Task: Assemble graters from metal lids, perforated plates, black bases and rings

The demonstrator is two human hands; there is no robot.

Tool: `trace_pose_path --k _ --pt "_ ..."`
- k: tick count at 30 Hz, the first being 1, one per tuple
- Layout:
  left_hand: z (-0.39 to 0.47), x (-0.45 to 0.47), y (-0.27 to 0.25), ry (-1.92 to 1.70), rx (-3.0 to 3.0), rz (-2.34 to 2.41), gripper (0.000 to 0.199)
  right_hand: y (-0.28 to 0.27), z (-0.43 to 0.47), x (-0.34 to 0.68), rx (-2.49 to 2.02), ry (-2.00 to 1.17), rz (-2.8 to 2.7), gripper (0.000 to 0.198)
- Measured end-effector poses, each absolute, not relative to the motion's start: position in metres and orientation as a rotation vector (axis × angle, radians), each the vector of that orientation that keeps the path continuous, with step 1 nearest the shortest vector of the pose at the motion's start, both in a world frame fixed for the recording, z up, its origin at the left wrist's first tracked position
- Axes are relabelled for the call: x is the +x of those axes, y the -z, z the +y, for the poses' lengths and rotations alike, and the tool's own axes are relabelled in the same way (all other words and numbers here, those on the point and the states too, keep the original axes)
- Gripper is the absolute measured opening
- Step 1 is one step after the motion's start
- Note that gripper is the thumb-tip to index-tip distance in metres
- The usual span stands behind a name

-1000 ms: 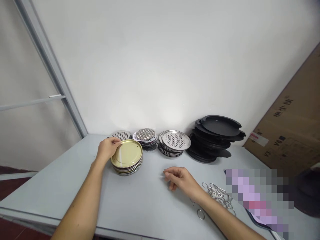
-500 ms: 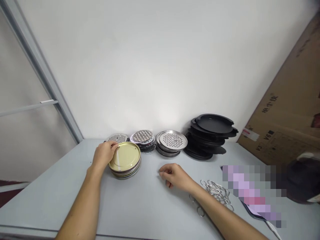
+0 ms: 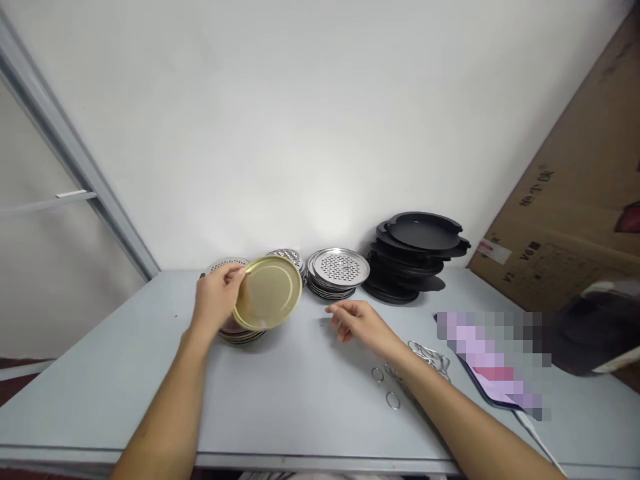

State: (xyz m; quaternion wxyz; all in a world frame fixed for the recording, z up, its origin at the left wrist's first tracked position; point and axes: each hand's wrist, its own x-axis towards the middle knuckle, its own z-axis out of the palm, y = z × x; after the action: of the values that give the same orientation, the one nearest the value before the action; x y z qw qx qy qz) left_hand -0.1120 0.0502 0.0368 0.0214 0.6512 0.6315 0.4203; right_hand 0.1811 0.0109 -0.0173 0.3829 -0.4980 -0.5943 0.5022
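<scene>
My left hand point(image 3: 217, 297) pinches the left edge of a round gold metal lid point(image 3: 273, 293), which it holds tilted above a stack of similar lids point(image 3: 244, 337). The lid hides much of that stack. Over the table, to the right of the lid, my right hand point(image 3: 357, 321) hovers with its fingers loosely bent and apart, holding nothing. Close behind it stands a stack of perforated silver grater discs point(image 3: 342, 268). Several metal rings and hooks point(image 3: 431, 358) lie beside my right forearm, partly covered by it.
More perforated discs point(image 3: 286, 255) stand behind the lid, by the wall. Black round trays point(image 3: 425, 235) are piled at the back right. A phone with a blurred screen point(image 3: 493, 380) and its white cable lie at the right, near a dark object point(image 3: 590, 333) and a large cardboard box point(image 3: 560, 220).
My left hand has lifted the top gold lid off its stack and moved it right, tilting it. My right hand has shifted slightly, its fingers a little looser. The camera view has shifted slightly.
</scene>
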Motion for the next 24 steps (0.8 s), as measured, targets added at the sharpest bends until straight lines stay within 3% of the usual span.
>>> trace_pose_path --k 6,11,24 --pt "0.015 -0.025 -0.015 -0.844 2.499 1.298 0.024 0.005 0.019 0.208 -1.313 -1.142 -1.457 0.035" --pt "0.012 -0.004 0.013 -0.511 2.611 1.131 0.025 0.014 0.02 0.21 -1.399 -1.161 -1.683 0.041" --pt "0.023 -0.013 0.03 -0.602 2.526 1.206 0.025 0.032 0.013 0.195 -1.387 -0.796 -2.118 0.016"
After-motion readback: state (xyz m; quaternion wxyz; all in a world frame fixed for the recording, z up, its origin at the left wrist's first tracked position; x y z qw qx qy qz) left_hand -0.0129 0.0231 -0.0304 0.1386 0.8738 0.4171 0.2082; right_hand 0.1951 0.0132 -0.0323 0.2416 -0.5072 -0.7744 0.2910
